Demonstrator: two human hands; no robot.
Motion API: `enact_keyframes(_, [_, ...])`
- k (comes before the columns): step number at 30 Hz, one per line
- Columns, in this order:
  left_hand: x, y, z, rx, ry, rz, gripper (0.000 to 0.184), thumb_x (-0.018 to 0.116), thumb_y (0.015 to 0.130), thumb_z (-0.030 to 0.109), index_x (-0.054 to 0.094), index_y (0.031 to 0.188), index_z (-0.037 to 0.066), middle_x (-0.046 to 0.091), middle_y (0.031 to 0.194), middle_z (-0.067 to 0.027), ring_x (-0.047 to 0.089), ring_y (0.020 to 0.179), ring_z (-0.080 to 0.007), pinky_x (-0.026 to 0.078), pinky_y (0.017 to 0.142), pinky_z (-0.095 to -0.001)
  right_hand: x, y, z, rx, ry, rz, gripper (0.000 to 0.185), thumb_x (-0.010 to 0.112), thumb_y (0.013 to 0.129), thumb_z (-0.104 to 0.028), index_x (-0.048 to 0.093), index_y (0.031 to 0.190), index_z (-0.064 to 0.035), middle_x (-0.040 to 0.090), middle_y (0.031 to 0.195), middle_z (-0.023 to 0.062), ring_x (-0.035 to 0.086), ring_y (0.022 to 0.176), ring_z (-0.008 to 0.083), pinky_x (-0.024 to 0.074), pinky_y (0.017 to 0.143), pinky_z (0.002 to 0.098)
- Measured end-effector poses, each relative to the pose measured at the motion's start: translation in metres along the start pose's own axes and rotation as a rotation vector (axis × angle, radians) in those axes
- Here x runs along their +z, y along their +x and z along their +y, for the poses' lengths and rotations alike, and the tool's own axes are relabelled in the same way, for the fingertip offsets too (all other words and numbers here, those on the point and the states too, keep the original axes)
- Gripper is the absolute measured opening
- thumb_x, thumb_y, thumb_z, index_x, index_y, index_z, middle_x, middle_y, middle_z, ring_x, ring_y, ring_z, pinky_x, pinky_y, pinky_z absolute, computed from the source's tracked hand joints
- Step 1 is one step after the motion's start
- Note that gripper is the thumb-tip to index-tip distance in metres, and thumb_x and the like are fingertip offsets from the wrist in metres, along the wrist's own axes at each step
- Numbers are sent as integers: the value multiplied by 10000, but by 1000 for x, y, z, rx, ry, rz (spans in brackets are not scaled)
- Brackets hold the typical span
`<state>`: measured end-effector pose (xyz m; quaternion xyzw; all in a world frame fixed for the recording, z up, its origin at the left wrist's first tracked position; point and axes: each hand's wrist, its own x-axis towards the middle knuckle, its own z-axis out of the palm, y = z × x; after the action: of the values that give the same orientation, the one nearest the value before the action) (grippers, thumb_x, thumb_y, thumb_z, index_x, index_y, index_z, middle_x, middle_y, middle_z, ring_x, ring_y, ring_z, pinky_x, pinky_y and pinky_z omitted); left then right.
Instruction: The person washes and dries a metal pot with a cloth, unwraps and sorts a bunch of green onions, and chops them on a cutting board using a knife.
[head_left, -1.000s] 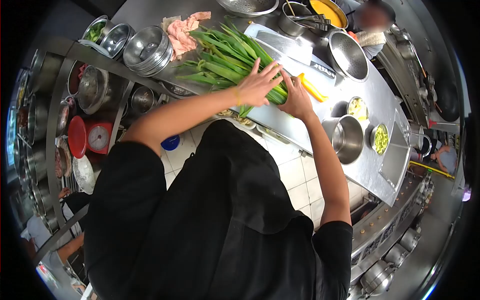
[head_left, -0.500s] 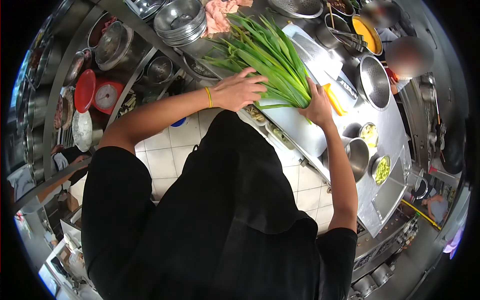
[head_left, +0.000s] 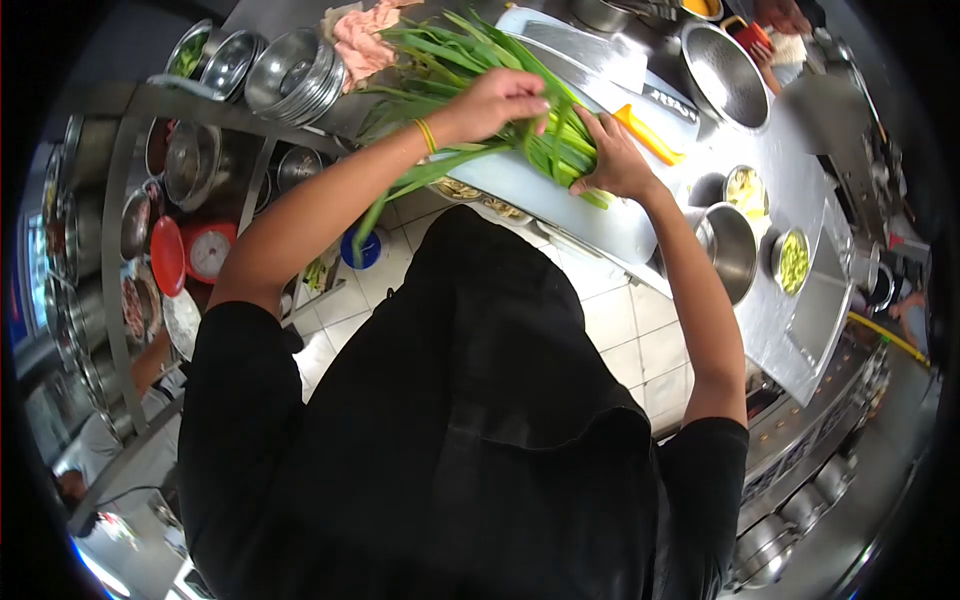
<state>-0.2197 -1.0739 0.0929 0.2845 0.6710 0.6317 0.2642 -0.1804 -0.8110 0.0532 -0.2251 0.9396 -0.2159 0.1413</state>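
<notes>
A bunch of long green onions (head_left: 445,60) lies across the white cutting board (head_left: 600,225), leaves fanned to the upper left. My right hand (head_left: 622,160) is closed around the lower end of the bunch, thumb on the near side. Over the leaves is my left hand (head_left: 500,105), with a yellow band at its wrist. Its fingers are curled in and pinch some bent leaves, which hang below. Several loose leaves trail past the board's near edge under my left forearm. To the right of my right hand are an orange curved handle (head_left: 648,135) and a cleaver (head_left: 600,62) with a dark handle.
A perforated colander (head_left: 725,75), a steel pot (head_left: 728,250) and bowls of chopped green (head_left: 790,262) and pale pieces (head_left: 745,190) stand right. Stacked steel bowls (head_left: 292,80) and a pink cloth (head_left: 365,42) sit upper left. Another person's hand (head_left: 762,55) shows at upper right.
My left hand has risen and curled in from resting spread on the leaves. Some leaves are now bent and trail down left. The view has shifted, and a co-worker's hand shows by an orange-red item.
</notes>
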Motion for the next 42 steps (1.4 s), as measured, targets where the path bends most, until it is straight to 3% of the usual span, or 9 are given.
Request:
enact_keyframes(6, [-19, -10, -11, -9, -606, 164, 314, 466, 946, 62, 489, 1257, 33, 608, 1039, -102, 564, 1061, -238, 430, 920, -329, 0, 2, 2, 20, -64, -34, 1274, 925, 485, -319, 176, 1513, -236, 360, 1392, 251, 372, 1306, 407, 356, 1085, 447])
enact_keyframes(12, [-89, -52, -48, 313, -1183, 170, 303, 552, 868, 5, 570, 1159, 90, 603, 1060, -103, 531, 1145, -262, 397, 958, -417, 6, -1, -4, 47, -121, 18, 1152, 864, 572, -232, 191, 1507, -240, 387, 1369, 239, 406, 1275, 402, 394, 1050, 442])
enact_keyframes(19, [-124, -123, -17, -317, -307, 1130, 562, 659, 776, 48, 483, 1309, 31, 568, 1195, -120, 481, 1218, -289, 324, 1074, -450, 4, 1, -8, 73, -152, 82, 1076, 815, 563, -162, 269, 1489, -207, 464, 1276, 222, 468, 1188, 396, 410, 1022, 425])
enact_keyframes(21, [-59, -115, 16, -5, 831, 1037, 696, 682, 751, 33, 422, 1396, 66, 464, 1374, -170, 409, 1310, -339, 272, 1113, -468, 3, 0, -12, 88, -154, 77, 1050, 802, 569, -152, 287, 1483, -201, 475, 1261, 216, 473, 1179, 392, 409, 1018, 425])
enact_keyframes(23, [1, -102, 41, 53, 1004, 806, 766, 691, 732, 27, 391, 1430, 122, 329, 1484, -195, 309, 1380, -372, 224, 1132, -506, 2, 4, -14, 88, -159, 68, 1026, 789, 574, -142, 304, 1476, -195, 485, 1245, 210, 478, 1170, 388, 408, 1014, 426])
enact_keyframes(27, [61, -80, -13, 9, 1101, 181, 953, 681, 708, 8, 220, 1520, 198, 71, 1577, -181, 76, 1466, -362, 74, 1123, -659, 1, 9, -19, 120, -127, 41, 981, 766, 593, -120, 325, 1463, -217, 464, 1296, 208, 453, 1210, 391, 377, 1050, 431])
enact_keyframes(35, [-43, -3, -50, -8, 1340, 108, 1024, 573, 690, -71, 96, 1545, 229, 5, 1609, -90, 38, 1483, -289, 62, 1122, -667, 7, 19, -31, 123, -172, 168, 920, 753, 581, -90, 393, 1424, -168, 535, 1224, 161, 522, 1110, 362, 410, 999, 430])
enact_keyframes(40, [11, 2, 17, -55, 1346, -192, 1375, 905, 470, 391, 76, 1538, 146, 36, 1599, -143, 62, 1474, -330, 105, 1124, -652, 11, 19, -34, 135, -243, 161, 773, 746, 677, -197, 440, 1386, -179, 544, 1209, 136, 539, 1050, 315, 418, 958, 409])
enact_keyframes(42, [37, 32, -3, 18, 1278, -206, 1372, 907, 478, 379, 69, 1538, 144, 65, 1594, -154, 65, 1474, -330, 112, 1131, -636, 19, 17, -24, 121, -272, 154, 685, 737, 686, -203, 493, 1324, -141, 555, 1197, 138, 539, 1053, 312, 412, 966, 411])
